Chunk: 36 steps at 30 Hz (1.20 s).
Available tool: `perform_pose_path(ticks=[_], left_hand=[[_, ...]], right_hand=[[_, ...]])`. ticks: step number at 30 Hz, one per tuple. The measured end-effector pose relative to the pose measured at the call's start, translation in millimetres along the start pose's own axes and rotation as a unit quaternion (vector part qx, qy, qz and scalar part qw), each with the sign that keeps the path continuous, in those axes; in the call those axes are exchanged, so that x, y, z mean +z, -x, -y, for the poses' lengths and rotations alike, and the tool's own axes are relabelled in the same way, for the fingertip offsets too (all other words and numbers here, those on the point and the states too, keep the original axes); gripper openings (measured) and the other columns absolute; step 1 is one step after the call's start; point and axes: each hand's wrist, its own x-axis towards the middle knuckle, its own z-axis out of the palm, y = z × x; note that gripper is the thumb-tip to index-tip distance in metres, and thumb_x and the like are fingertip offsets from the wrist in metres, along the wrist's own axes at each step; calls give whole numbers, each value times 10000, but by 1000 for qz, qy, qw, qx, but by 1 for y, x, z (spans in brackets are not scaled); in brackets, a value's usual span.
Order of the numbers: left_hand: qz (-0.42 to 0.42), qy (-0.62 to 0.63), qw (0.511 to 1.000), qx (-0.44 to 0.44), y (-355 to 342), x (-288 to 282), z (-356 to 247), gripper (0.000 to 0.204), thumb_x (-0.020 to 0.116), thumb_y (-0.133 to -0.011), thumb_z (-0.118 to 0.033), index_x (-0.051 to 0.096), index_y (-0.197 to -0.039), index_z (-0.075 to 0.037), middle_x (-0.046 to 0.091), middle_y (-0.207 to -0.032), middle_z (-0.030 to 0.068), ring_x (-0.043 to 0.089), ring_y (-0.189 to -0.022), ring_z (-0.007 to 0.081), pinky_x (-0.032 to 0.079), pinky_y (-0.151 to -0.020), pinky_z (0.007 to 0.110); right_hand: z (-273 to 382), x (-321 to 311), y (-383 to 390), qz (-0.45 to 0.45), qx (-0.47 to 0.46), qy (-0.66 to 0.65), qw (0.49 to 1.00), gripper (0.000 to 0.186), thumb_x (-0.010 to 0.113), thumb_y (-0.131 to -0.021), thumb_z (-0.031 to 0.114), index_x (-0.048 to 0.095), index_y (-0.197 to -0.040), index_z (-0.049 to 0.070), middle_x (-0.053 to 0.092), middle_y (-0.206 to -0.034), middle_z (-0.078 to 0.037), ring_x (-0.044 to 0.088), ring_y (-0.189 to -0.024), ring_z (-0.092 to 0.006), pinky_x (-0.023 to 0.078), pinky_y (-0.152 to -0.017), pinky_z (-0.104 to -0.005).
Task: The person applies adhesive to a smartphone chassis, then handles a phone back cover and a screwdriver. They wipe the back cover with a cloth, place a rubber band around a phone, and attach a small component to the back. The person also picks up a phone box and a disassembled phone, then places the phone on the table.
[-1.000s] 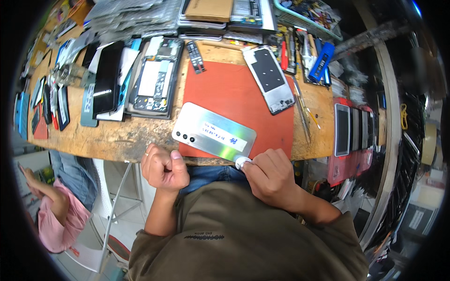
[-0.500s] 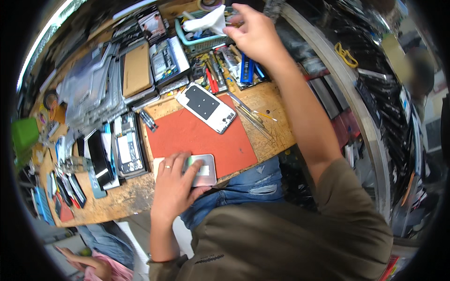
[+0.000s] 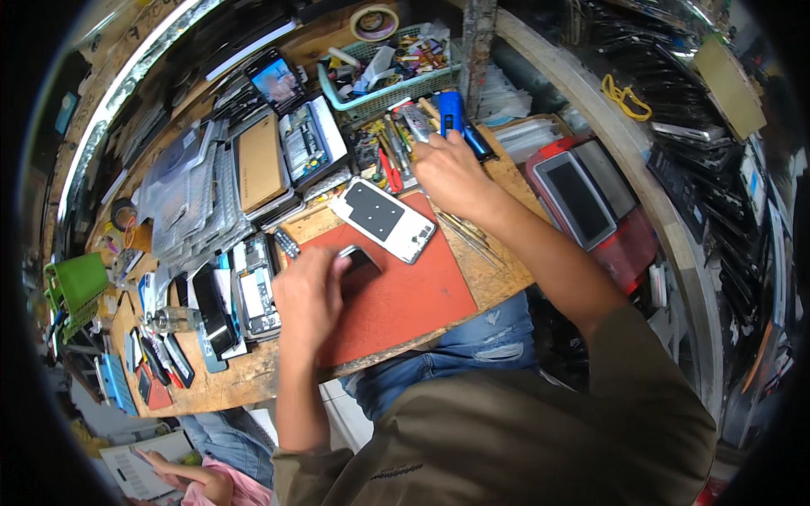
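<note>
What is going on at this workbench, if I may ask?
The person's left hand holds a silver-edged phone, partly hidden, on or just over a red mat. The right hand is at the tools, next to a blue object; whether it grips anything cannot be seen. A white phone shell with a black panel lies across the mat's far edge.

One bare left hand [image 3: 309,291], one bare right hand [image 3: 453,175], one rectangular orange-red mat [image 3: 409,308], one white, black-panelled phone housing [image 3: 382,218], one pale-green plastic basket [image 3: 390,105] and one looped yellow cord [image 3: 623,98] are visible.
</note>
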Motion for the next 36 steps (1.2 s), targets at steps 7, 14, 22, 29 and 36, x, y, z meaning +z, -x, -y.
perform_pose_path(ticks=[7, 14, 22, 29, 36], left_hand=[[-28, -21, 997, -76, -23, 13, 32, 229, 691, -1016, -246, 762, -1030, -28, 745, -916, 199, 717, -832, 415, 541, -727, 477], [-80, -33, 996, -37, -10, 16, 19, 165, 707, -1004, -221, 751, -1006, -62, 746, -895, 154, 724, -789, 376, 547, -679, 443], [-98, -36, 994, -14, -8, 18, 18, 143, 705, -1001, -198, 743, -1003, -60, 732, -869, 147, 715, -760, 374, 538, -660, 444], [-99, -59, 993, 12, -5, 16, 23, 108, 648, -1004, -121, 709, -1035, -37, 720, -839, 181, 702, -736, 390, 538, -666, 470], [-82, -23, 996, -16, -4, 12, 24, 144, 596, -1036, -163, 682, -1035, -48, 711, -794, 169, 696, -695, 384, 539, -662, 487]], right_hand=[[-19, -28, -5, -53, 88, -246, 964, 86, 684, -879, 67, 689, -939, 5, 696, -887, -99, 669, -845, -278, 515, -774, -414], [-25, -37, -2, -14, 176, -331, 927, 177, 747, -950, 110, 704, -1080, -2, 704, -863, -144, 658, -694, -257, 526, -679, -376], [3, -7, 4, 25, 47, -30, 998, 80, 722, -822, 57, 776, -875, 28, 700, -928, -145, 711, -927, -307, 579, -764, -425], [3, -22, -8, 20, 66, -40, 997, 138, 717, -806, 115, 691, -885, 6, 710, -921, -173, 717, -897, -338, 579, -752, -437], [52, -55, -9, 23, 136, -464, 875, 143, 704, -813, 43, 592, -899, 18, 680, -715, -118, 677, -625, -200, 537, -586, -374]])
